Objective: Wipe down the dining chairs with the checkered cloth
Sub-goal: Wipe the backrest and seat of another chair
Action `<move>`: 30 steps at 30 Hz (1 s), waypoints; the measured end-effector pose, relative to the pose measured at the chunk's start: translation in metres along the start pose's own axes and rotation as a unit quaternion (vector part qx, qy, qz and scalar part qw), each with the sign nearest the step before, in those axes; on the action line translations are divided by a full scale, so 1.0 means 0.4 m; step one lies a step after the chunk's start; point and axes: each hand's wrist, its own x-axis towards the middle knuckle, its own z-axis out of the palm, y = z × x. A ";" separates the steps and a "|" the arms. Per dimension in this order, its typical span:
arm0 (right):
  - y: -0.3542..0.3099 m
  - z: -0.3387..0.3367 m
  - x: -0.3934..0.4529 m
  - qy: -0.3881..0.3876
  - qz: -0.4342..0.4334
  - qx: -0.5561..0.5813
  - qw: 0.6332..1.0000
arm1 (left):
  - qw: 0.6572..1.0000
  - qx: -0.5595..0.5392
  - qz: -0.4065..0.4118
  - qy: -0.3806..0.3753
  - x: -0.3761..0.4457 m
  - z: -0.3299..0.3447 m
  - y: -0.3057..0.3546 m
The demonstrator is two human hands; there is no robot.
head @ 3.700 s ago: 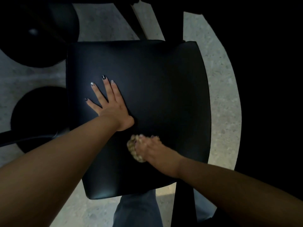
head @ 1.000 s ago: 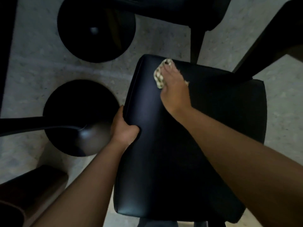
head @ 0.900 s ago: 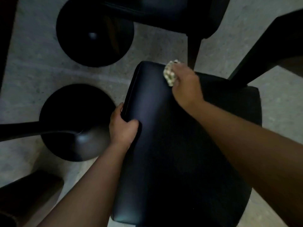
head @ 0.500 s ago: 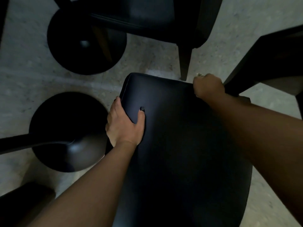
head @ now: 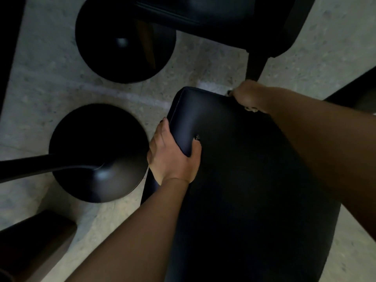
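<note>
**Hands set at two edges of a black chair seat**

Seat padding (head: 254,190) of a black dining chair fills the near and middle ground, smooth and faintly glossy, with a rounded piped rim. No containers are seen. At the near left, a dark brown block (head: 34,245) is seen on the floor, its nature not discernible.

The left hand (head: 173,157) is clamped over the seat's left edge: the thumb is laid on top of the padding and the fingers are wrapped down the side, so this grip is grasping the seat. Farther off, the right hand (head: 248,96) is closed at the seat's far edge, near the far right corner. Only a small pale, patterned scrap of the checkered cloth (head: 251,108) is seen, peeping from under that hand where it meets the padding; the cloth is taken to be bunched inside this grip, most of it being hidden.

Beside the seat's left edge, a round black pedestal base (head: 97,151) with a dark bar (head: 40,165) across it is found near, with a strip of pale speckled floor (head: 152,94) between. A second round base (head: 124,39) lies farther. Beyond the far edge, another dark chair (head: 213,17) stands close, its leg (head: 255,66) just past the right hand. Open floor is left at the right.
</note>
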 end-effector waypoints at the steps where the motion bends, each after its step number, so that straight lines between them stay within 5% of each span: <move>1: -0.032 0.007 0.004 -0.007 -0.019 -0.002 1.000 | 1.000 0.005 -0.002 0.000 -0.001 0.001 0.001; 10: -0.251 0.091 0.003 -0.016 -0.207 -0.042 0.977 | 1.000 0.001 -0.006 0.010 0.001 0.014 -0.001; 19: -0.266 0.108 -0.038 0.063 -0.337 -0.286 0.895 | 0.993 -0.113 -0.043 0.016 -0.016 -0.009 -0.016; 25: -0.288 0.176 -0.112 0.071 -0.393 -0.434 0.807 | 0.906 -0.403 -0.121 0.047 -0.040 -0.044 -0.076; 30: -0.302 0.267 -0.174 0.031 -0.384 -0.481 0.787 | 0.964 -0.194 -0.174 -0.042 -0.199 -0.047 -0.233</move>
